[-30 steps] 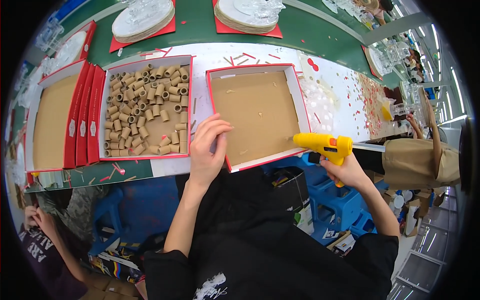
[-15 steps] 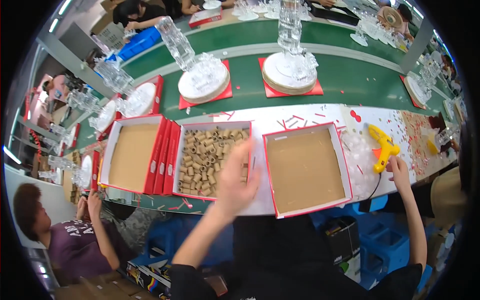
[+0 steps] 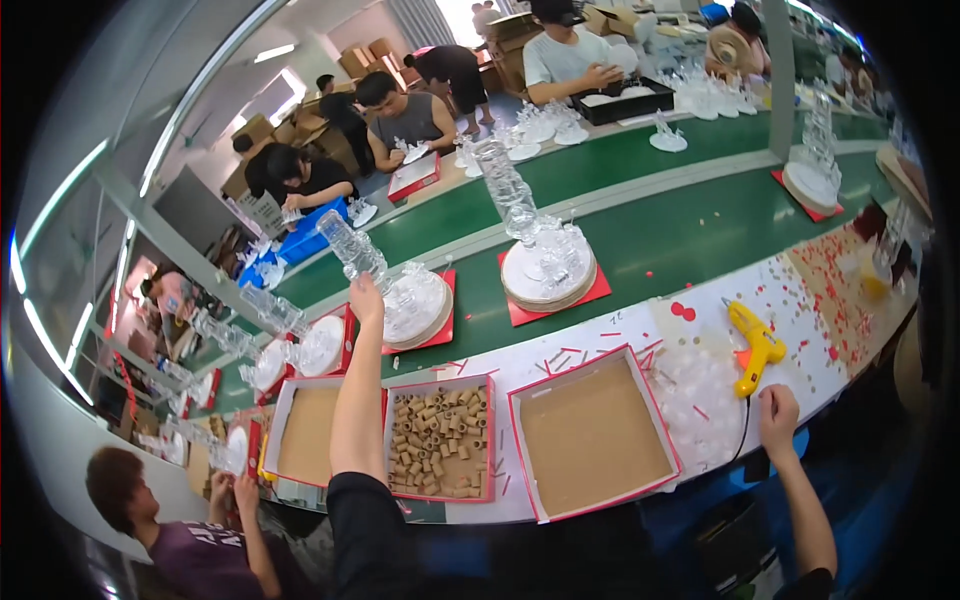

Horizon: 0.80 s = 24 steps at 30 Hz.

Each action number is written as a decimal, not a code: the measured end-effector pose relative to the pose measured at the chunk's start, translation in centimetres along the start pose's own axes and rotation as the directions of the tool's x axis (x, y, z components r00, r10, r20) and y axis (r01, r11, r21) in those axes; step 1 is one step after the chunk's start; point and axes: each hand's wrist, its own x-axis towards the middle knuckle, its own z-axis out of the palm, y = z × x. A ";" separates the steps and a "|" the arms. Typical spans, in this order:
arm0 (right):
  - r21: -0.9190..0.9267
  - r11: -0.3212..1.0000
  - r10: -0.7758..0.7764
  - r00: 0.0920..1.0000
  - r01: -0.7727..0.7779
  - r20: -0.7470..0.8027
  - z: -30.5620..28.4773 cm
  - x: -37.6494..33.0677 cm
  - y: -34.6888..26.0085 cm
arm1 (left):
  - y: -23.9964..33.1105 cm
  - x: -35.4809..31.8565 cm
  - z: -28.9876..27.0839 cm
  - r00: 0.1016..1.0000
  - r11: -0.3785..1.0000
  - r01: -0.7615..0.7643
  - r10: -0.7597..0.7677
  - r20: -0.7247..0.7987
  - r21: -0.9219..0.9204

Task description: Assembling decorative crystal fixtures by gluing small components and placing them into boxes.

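Note:
Reaching far forward, my left hand (image 3: 366, 298) has its fingers closed on the lower part of a clear plastic tower (image 3: 346, 243). That tower leans over a round white base with clear figures (image 3: 416, 304), on a red box lid. My right hand (image 3: 778, 410) rests at the table's right edge, fingers curled in with nothing visible in them. Just beyond it lies a yellow hot glue gun (image 3: 757, 350) with a black cord. A red-edged box of short cardboard tubes (image 3: 440, 440) sits beneath my left forearm. To its right is an open box with a bare brown bottom (image 3: 597, 440).
Another tower (image 3: 507, 195) stands on a round base on the green conveyor (image 3: 660, 240). Clear plastic pieces (image 3: 690, 400) lie beside the glue gun, and red scraps (image 3: 825, 290) are strewn at right. A co-worker in purple (image 3: 190, 550) sits at left; others work across the belt.
My left hand has moved from above the tube box forward to the tower. My right hand has curled in beside the glue gun. The view has tilted up, showing more of the room.

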 end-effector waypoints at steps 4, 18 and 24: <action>0.010 1.000 0.018 1.000 -0.018 -0.013 0.0 0.2 0.6 | 5.7 -2.0 -4.0 0.988 0.969 -0.155 0.148 -0.048 -0.193; -0.063 0.998 0.005 0.999 -0.009 -0.049 0.2 0.5 0.2 | 17.0 -26.9 -10.4 0.969 0.706 0.030 0.152 0.193 -0.708; -0.094 0.992 0.080 0.996 -0.084 -0.042 0.5 0.6 -1.1 | 15.8 -33.5 -8.8 0.911 0.780 -0.120 0.333 0.244 -0.614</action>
